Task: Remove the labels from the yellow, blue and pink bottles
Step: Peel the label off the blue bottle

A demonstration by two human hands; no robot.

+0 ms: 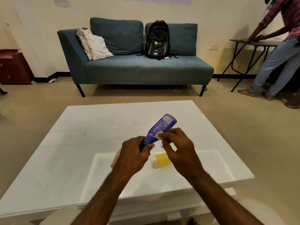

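Observation:
My left hand (132, 155) grips the cap end of the blue bottle (159, 128), which tilts up and away over the white table (65, 151). A printed label still shows on its upper side. My right hand (177, 148) pinches a curled piece of pale label (158, 135) at the bottle's side. Below my hands the yellow bottle (160, 160) lies on its side on the table, white cap to the left. The pink bottle (116, 157) lies left of it, mostly hidden behind my left hand.
A blue sofa (134, 69) with a black backpack (157, 40) and white pillows stands beyond the table. Another person (276, 51) leans on a dark folding table (253, 42) at the right. A red-brown cabinet (14, 67) sits at the far left.

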